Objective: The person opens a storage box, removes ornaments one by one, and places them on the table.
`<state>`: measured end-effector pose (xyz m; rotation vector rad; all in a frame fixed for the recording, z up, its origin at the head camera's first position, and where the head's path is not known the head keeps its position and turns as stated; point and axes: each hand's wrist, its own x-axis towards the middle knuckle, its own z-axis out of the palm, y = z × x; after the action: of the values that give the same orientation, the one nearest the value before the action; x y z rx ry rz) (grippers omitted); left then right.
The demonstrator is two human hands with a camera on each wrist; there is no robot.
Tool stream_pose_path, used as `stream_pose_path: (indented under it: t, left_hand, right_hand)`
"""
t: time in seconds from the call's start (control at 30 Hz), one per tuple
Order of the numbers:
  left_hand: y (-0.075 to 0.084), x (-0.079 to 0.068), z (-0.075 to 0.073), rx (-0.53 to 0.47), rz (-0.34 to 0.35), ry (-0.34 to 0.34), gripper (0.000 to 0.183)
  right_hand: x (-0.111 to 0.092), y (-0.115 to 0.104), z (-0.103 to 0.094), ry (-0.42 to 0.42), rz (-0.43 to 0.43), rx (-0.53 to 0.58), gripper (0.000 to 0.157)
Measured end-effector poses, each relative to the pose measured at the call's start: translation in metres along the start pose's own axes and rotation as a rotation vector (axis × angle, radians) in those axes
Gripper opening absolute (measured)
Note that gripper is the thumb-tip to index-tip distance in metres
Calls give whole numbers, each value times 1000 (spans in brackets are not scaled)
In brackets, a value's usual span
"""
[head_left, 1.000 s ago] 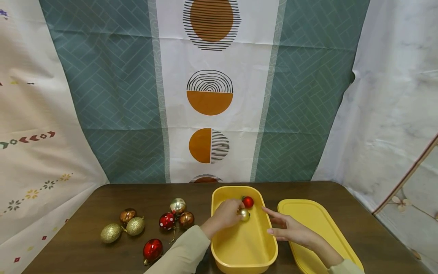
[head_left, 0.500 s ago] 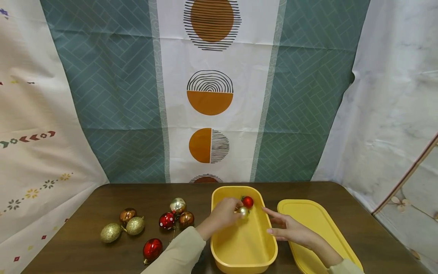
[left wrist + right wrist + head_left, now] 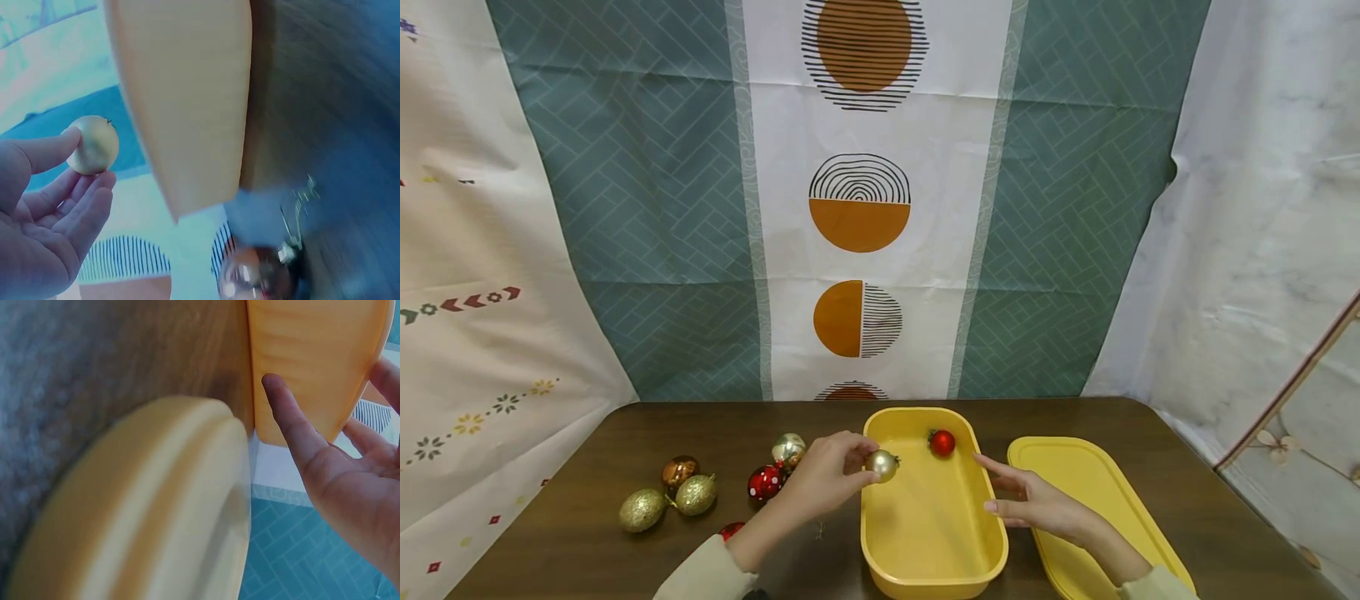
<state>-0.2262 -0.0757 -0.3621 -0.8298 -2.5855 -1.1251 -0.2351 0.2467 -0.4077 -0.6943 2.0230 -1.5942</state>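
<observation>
In the head view my left hand (image 3: 827,477) pinches a shiny pale-gold Christmas bauble (image 3: 882,465) between thumb and fingertips, at the left rim of a yellow box (image 3: 932,533). The left wrist view shows the bauble (image 3: 95,147) raised beside the box wall (image 3: 187,94). A small red bauble (image 3: 942,442) lies inside the box at its far end. On the box's right side, my right hand (image 3: 1037,504) has its fingers extended, fingertips right at the wall; the right wrist view shows these fingers (image 3: 290,422) against the box's outer side.
A yellow lid (image 3: 1097,492) lies right of the box, partly under the right hand. Left of the box sit a polka-dot red bauble (image 3: 765,482) and a silvery one (image 3: 788,450). Farther left are a copper bauble (image 3: 679,472) and two glittery gold ones (image 3: 696,495). My left arm hides most of another red ornament (image 3: 732,530).
My left hand has taken the gold bauble from beside the red one in the box and moved it left to the rim. The right hand has stayed in place.
</observation>
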Motion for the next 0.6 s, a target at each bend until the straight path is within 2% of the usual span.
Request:
stream_pose_path:
  t: [0.17, 0.6]
  left_hand:
    - [-5, -23, -22, -24, -44, 32, 25]
    - [-29, -91, -77, 37, -165, 88, 31]
  right_hand:
    - [1, 0, 0, -4, -3, 9, 66]
    - [0, -2, 1, 10, 7, -25, 66]
